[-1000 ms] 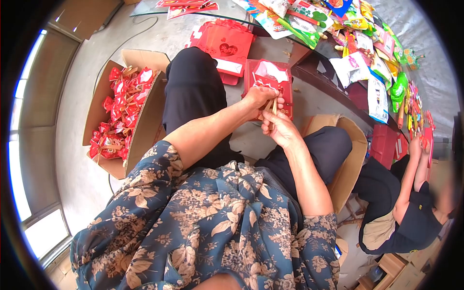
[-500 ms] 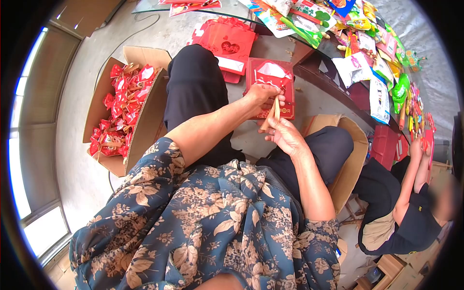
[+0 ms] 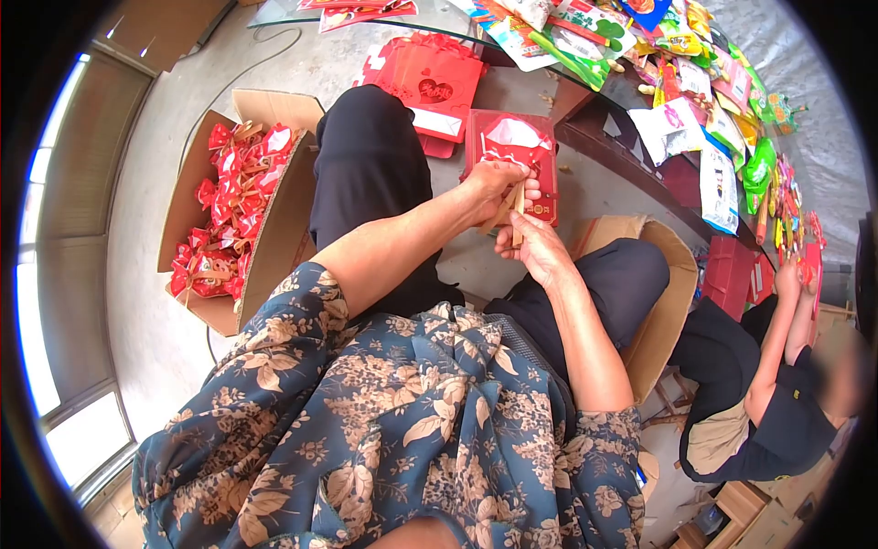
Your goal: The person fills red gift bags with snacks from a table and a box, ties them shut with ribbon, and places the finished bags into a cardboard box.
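Observation:
My left hand [image 3: 501,187] pinches a tan ribbon [image 3: 499,218] at the gathered neck of a red-and-white gift bag [image 3: 518,137]. Two tails of the ribbon hang from there, spread apart. Just below and to the right, my right hand [image 3: 538,245] is closed on one tail between thumb and fingers. Under the bag is a red box [image 3: 546,207], partly covered by my hands and the bag. The knot area is hidden behind my left fingers.
On my left, a cardboard box [image 3: 274,233] holds several tied red bags [image 3: 240,197]. Red paper bags [image 3: 430,78] lie ahead. Snack packets [image 3: 672,128] cover the table at right. Another open carton [image 3: 666,311] stands by my right knee. A co-worker [image 3: 777,403] sits at far right.
The ribbon, bunched together before, now shows two separate tails. My right hand has shifted slightly and holds one tail lower down. My left hand stays at the bag's neck.

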Motion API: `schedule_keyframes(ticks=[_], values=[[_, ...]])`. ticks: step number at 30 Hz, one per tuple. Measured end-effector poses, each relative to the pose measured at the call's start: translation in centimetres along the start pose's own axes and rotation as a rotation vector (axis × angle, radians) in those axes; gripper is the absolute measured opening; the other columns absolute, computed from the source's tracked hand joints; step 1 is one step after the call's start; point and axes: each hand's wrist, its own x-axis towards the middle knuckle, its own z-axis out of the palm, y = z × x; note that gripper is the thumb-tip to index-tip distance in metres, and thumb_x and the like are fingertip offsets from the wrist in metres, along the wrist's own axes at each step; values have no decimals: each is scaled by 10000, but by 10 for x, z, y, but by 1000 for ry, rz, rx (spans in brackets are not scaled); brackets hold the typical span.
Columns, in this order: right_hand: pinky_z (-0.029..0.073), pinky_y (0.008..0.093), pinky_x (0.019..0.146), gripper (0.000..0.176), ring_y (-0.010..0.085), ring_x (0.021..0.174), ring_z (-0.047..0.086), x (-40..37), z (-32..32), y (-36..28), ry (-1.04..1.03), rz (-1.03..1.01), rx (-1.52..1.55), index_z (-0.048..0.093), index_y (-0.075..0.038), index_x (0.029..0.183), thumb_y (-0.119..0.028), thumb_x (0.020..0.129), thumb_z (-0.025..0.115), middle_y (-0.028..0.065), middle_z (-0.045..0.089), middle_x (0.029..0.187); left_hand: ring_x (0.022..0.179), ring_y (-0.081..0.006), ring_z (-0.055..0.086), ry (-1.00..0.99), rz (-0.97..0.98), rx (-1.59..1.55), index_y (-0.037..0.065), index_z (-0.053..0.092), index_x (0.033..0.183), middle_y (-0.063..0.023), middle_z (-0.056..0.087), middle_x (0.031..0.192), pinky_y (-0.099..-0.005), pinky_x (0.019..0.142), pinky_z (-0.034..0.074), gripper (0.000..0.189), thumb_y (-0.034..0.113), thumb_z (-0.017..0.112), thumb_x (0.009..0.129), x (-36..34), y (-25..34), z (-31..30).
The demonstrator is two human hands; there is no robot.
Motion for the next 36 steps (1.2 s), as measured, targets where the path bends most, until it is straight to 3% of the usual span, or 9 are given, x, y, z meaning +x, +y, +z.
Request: schedule_keyframes(ticks=[5,8,11,17,23,27,32,33,36], values=[[498,344,725,346,191,874,629,-6,20,-6,90,-51,-65,578,-69,1119,-374,990,477,77,654,1010,832,-264,665,45,-5,-49,-24,601,1007,-147,656,900,-368,746,576,169,119,538,943,0,-2,4],[493,388,778,360,227,924,632,-5,20,-5,-14,-37,147,565,-88,1174,-383,979,504,82,653,1092,840,-272,665,46,19,-61,-34,594,1022,-155,654,921,-370,758,578,186,123,523,951,-1,-2,5],[493,405,798,355,247,931,634,-7,26,-5,-31,-18,287,566,-95,1149,-398,972,510,89,660,1042,844,-271,666,31,21,-95,-38,589,1030,-158,654,929,-373,760,578,198,129,512,957,1,-1,5],[477,384,719,315,181,711,565,2,17,6,-85,-28,330,550,-82,963,-395,974,512,16,532,698,842,-263,666,61,21,-73,-38,587,1032,-150,653,915,-369,757,579,197,127,512,957,-2,1,7],[452,314,563,304,146,548,485,-4,20,3,-39,-17,95,538,-56,896,-329,1006,461,-2,469,607,823,-254,671,69,24,-25,-37,599,1017,-139,655,886,-356,734,584,189,124,523,953,-1,-1,4],[413,291,471,324,127,460,465,-10,27,6,36,-80,-365,541,-29,782,-256,987,435,22,473,528,807,-250,677,73,19,-23,-33,607,1010,-131,661,869,-353,718,587,187,131,540,947,4,-3,-1],[413,282,483,340,124,480,494,-22,28,22,-51,-53,-654,540,-20,756,-256,977,434,24,493,535,740,-234,682,80,0,7,-24,609,994,-111,661,810,-336,663,594,178,135,549,945,4,-7,-7],[439,328,509,384,164,474,533,-21,27,28,-20,-46,-679,559,-12,736,-296,957,424,55,530,522,726,-234,679,92,-3,21,-27,602,995,-117,656,802,-334,645,597,164,113,532,947,4,-9,-6],[427,339,529,419,188,495,533,-20,21,35,-60,-126,-741,542,-31,702,-314,973,394,60,533,517,556,-183,608,70,25,99,-27,614,998,-114,649,743,-314,477,511,221,27,433,885,22,-21,-14]])
